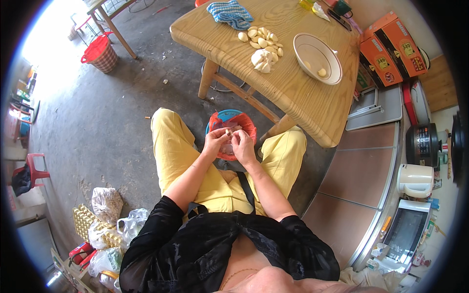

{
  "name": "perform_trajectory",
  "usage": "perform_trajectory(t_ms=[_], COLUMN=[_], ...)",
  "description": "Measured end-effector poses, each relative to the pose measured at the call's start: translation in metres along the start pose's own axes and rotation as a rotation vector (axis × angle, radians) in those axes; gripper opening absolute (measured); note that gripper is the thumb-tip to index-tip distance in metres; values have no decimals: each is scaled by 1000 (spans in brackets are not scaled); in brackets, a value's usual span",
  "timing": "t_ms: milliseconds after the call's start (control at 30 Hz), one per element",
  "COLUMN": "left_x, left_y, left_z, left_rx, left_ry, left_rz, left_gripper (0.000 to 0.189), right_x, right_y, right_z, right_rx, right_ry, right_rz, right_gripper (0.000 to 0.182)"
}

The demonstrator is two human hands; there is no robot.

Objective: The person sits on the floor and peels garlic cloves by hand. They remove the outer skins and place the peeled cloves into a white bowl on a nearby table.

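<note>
My left hand (217, 140) and my right hand (242, 145) meet over a bin lined with a red plastic bag (248, 123), between my knees. Between the fingertips of both hands is a small garlic clove (229, 132). On the wooden table (220, 44) ahead lie a pile of garlic cloves (262, 39) and, at its near side, a garlic bulb (261, 59). To their right stands a white oval-looking bowl (311, 49) with a few cloves in it, one being a pale clove (322, 72). Peelings in the bin are partly hidden by my hands.
A blue and white cloth (230, 14) lies at the table's far left. Orange cartons (394, 49) stand right of the table, above a brown-fronted cabinet (351, 177). A checked basket with a red liner (100, 56) is far left. Plastic bags (106, 203) and egg trays (82, 219) lie lower left.
</note>
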State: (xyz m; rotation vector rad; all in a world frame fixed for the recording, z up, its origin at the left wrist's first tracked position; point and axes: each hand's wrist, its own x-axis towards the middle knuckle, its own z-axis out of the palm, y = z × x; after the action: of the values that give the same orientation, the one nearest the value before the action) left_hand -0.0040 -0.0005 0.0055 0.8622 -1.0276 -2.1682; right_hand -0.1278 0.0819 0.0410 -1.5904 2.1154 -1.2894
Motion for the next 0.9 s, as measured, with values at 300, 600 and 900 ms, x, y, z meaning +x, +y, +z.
perform_trajectory(t_ms=[300, 600, 900], left_x=[0, 3, 1], left_y=[1, 1, 2], left_z=[6, -1, 0], left_rx=[-73, -99, -58], left_ry=[-77, -43, -48], left_rz=[-65, -158, -56], left_gripper=[30, 25, 24], right_x=[2, 4, 3], right_y=[17, 37, 12], right_z=[1, 2, -9], right_rx=[194, -6, -2], right_ry=[44, 284, -62], right_rz=[283, 258, 386], right_gripper=[15, 14, 17])
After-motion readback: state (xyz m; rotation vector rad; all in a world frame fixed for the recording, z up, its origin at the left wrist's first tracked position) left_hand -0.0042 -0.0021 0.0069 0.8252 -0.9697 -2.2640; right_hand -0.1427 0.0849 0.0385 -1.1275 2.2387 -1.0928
